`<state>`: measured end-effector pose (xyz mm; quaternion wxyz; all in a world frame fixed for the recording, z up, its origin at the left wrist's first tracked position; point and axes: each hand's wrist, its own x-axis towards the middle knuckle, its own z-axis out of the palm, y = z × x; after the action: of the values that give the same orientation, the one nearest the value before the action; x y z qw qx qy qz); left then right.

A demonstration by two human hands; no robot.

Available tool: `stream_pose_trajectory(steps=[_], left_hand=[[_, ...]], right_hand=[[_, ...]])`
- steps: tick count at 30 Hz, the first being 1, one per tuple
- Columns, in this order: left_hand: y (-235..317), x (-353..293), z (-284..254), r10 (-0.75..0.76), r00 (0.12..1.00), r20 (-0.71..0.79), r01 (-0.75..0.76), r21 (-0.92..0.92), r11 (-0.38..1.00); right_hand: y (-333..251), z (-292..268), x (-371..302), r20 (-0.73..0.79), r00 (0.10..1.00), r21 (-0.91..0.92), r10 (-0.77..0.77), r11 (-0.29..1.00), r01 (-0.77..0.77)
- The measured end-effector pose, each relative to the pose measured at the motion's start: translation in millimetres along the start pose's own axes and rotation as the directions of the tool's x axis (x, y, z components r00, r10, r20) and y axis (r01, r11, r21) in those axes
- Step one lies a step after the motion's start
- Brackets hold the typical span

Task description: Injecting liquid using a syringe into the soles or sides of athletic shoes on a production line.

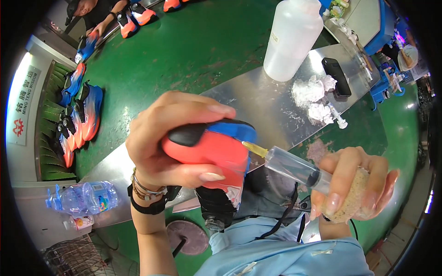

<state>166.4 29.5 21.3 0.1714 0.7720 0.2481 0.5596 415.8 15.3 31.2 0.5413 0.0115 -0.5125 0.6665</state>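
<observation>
My left hand (pixel 149 133) is wrapped round a coral, blue and black sneaker (pixel 207 149), its fingers over the top and its thumb along the near side. Dark material fills the shoe's lower part, close to my body. A clear plastic syringe (pixel 291 166) with a black plunger tip lies in my right hand (pixel 352 172), along with a tan sponge (pixel 352 200) pressed in the palm. The syringe's yellow needle tip (pixel 254 148) points left at the blue-and-coral edge of the shoe; whether it touches, I cannot tell. The barrel looks mostly without liquid.
On the metal bench (pixel 235 103) stand a large white bottle (pixel 292 41), crumpled white tissues (pixel 313 94) and a black phone-like object (pixel 336 76). A clear bottle (pixel 87 198) lies at left. Several sneakers (pixel 85 112) line a green conveyor; another person (pixel 99 16) handles a shoe beyond.
</observation>
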Motion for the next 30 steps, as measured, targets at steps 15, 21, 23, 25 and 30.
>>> stream_pose_trajectory(steps=[15,21,23,25,30], left_hand=[[-21,-36,-23,-0.335,0.881,-0.334,0.355,-0.001,0.935],[-41,-43,-35,-0.336,0.849,-0.408,0.414,0.119,0.903],[-42,-46,-36,-0.375,0.832,-0.409,0.445,0.089,0.891],[-46,-50,-42,-0.368,0.835,-0.409,0.445,0.107,0.889],[-55,-52,-43,-0.378,0.818,-0.433,0.464,0.11,0.879]], right_hand=[[59,-24,-30,-0.123,0.965,0.06,0.231,0.972,-0.225],[74,-29,-47,-0.158,0.944,0.092,0.289,0.956,-0.278],[78,-28,-58,-0.213,0.912,0.323,0.351,0.906,-0.273],[80,-31,-60,-0.213,0.908,0.343,0.36,0.898,-0.275],[79,-36,-71,-0.197,0.885,0.296,0.423,0.886,-0.357]])
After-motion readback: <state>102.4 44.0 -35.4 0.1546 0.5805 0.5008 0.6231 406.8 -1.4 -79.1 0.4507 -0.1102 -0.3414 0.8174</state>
